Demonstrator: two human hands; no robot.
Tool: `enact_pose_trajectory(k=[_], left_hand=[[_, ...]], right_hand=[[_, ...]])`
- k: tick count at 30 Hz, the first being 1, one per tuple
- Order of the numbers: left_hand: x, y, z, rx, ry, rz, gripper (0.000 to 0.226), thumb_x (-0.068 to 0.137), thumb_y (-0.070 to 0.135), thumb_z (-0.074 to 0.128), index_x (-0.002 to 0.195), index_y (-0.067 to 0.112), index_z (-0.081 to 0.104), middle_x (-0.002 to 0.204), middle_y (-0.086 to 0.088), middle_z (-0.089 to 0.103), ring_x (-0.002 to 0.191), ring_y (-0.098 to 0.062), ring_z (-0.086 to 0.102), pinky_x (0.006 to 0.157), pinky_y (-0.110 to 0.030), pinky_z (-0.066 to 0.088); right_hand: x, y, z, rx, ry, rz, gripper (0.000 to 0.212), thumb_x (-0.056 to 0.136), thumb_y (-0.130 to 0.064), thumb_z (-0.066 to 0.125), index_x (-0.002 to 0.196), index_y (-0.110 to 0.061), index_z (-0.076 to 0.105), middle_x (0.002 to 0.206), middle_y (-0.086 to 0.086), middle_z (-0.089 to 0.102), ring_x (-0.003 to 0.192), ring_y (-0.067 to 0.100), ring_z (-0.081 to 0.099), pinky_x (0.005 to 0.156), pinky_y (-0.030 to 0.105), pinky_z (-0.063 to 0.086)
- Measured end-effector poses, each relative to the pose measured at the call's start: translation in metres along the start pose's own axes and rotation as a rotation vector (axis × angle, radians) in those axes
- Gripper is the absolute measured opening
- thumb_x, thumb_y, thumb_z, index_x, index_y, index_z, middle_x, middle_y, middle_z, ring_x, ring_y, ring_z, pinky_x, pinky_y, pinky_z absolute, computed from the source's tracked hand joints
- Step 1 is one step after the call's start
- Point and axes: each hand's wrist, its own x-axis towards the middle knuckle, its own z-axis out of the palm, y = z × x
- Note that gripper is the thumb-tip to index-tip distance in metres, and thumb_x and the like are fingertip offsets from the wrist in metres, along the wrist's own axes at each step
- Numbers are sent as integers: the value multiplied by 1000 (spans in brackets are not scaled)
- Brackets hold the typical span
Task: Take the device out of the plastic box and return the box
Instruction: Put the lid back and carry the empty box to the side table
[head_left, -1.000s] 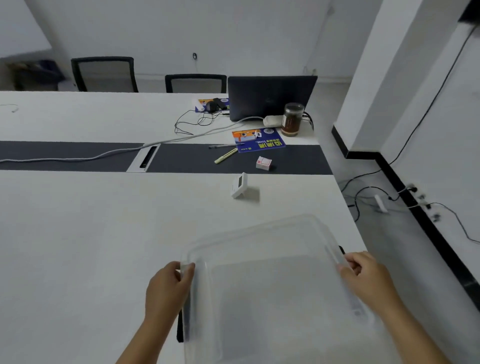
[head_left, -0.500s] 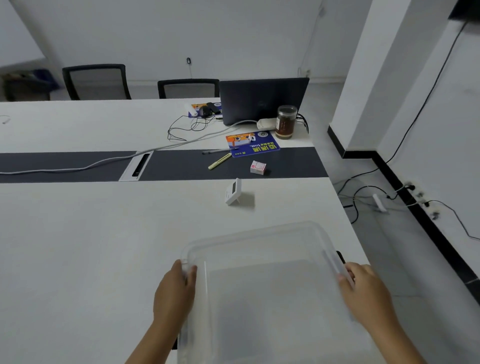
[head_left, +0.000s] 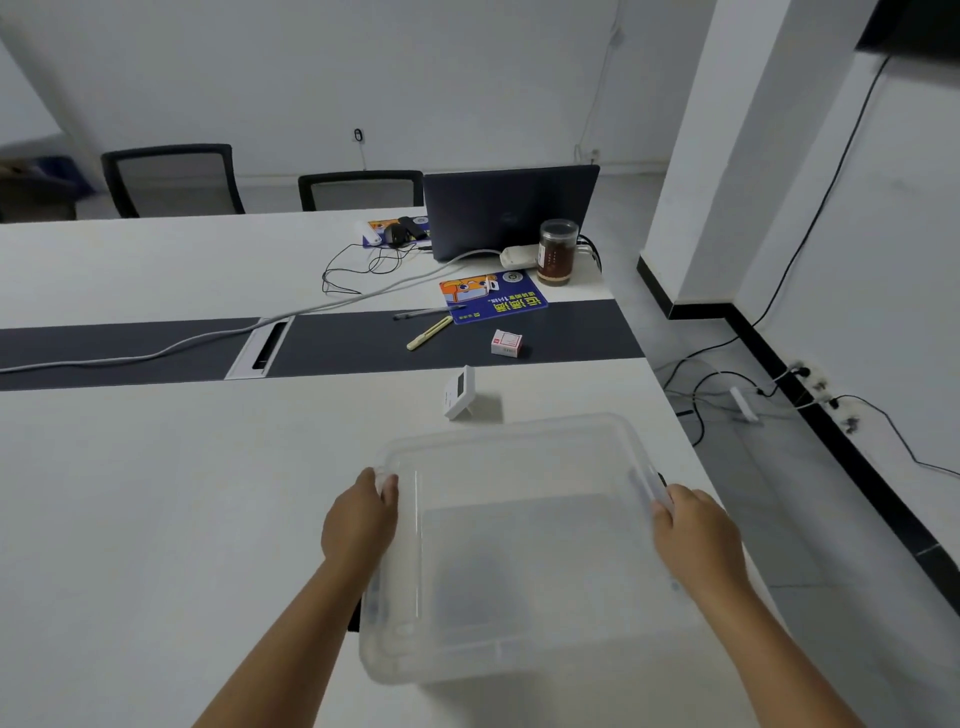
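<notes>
A clear plastic box (head_left: 519, 436) is held in front of me near the table's right front corner, with nothing visible inside it. My left hand (head_left: 361, 517) grips its left rim and my right hand (head_left: 696, 535) grips its right rim. The small white device (head_left: 460, 391) stands propped on the white table just beyond the box, apart from it and from both hands.
On the dark centre strip lie a small red-and-white carton (head_left: 506, 343), a yellow pen (head_left: 428, 333) and a blue booklet (head_left: 493, 296). Behind them stand a laptop (head_left: 509, 208) and a brown jar (head_left: 557, 252). The table edge (head_left: 670, 415) drops to a floor with cables.
The view has shifted, and the box now shows whole in front of me, its near edge visible. Both hands keep their grip on its rims. The device has not moved.
</notes>
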Motion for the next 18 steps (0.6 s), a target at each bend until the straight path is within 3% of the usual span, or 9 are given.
enact_pose_trajectory(k=[4, 6, 8, 10, 11, 13, 15, 17, 18], left_hand=[[-3, -4, 1, 29, -31, 29, 31, 93, 28, 31, 72, 10, 44, 64, -3, 47, 71, -24, 47, 62, -29, 34], [-11, -10, 5, 47, -51, 51, 35, 93, 30, 32, 61, 17, 33, 58, 3, 40, 64, -21, 45, 51, -26, 30], [-19, -14, 6, 18, -42, 58, 36, 93, 30, 33, 59, 17, 31, 58, 2, 41, 57, -16, 42, 47, -23, 27], [-22, -14, 7, 7, -11, 63, 31, 93, 30, 34, 69, 13, 42, 68, -4, 51, 64, -19, 47, 54, -27, 35], [-23, -13, 6, 34, 10, 67, 27, 93, 30, 35, 83, 10, 49, 83, -10, 57, 76, -24, 53, 62, -31, 40], [-24, -11, 8, 142, 59, 99, 42, 92, 33, 37, 120, 5, 46, 119, -20, 56, 108, -34, 53, 80, -41, 47], [-28, -6, 12, 202, 70, 247, 55, 91, 42, 28, 121, 2, 51, 121, -23, 60, 110, -42, 57, 80, -47, 53], [-37, 1, 17, 262, -15, 379, 70, 90, 52, 9, 114, 9, 60, 118, -19, 65, 109, -41, 59, 77, -49, 54], [-42, 4, 22, 291, -49, 446, 80, 86, 59, -1, 119, 14, 57, 127, -16, 59, 119, -38, 51, 86, -48, 51]], right_hand=[[2, 5, -2, 19, -19, 37, 46, 86, -7, 48, 50, -16, 22, 55, -1, 29, 57, 26, 34, 46, 31, 17], [-5, 10, -3, 46, 9, 55, 47, 85, -5, 50, 49, -16, 22, 54, 0, 29, 50, 22, 30, 44, 26, 16], [-14, 12, 1, 40, 33, 52, 37, 85, -5, 50, 53, -10, 33, 57, 3, 35, 55, 26, 34, 46, 31, 20], [-20, 15, 7, 38, 79, 28, 21, 85, -5, 51, 65, 2, 51, 62, 16, 48, 62, 33, 45, 56, 31, 27], [-22, 16, 9, 46, 89, 50, 24, 83, -12, 51, 69, 7, 56, 64, 24, 54, 65, 39, 50, 59, 33, 30], [-20, 20, 13, 67, 89, 73, 54, 73, -39, 36, 77, 8, 62, 77, 30, 63, 79, 45, 57, 63, 37, 35], [-18, 16, 7, 144, -13, 186, 74, 68, -56, 32, 104, 3, 59, 105, 28, 62, 101, 42, 54, 76, 39, 41], [-14, 16, 4, 230, -182, 376, 72, 79, -54, 48, 128, -1, 41, 129, 24, 50, 118, 37, 47, 91, 38, 40], [-12, 17, 4, 292, -243, 430, 71, 80, -50, 54, 130, -1, 38, 131, 22, 49, 118, 35, 48, 92, 37, 40]])
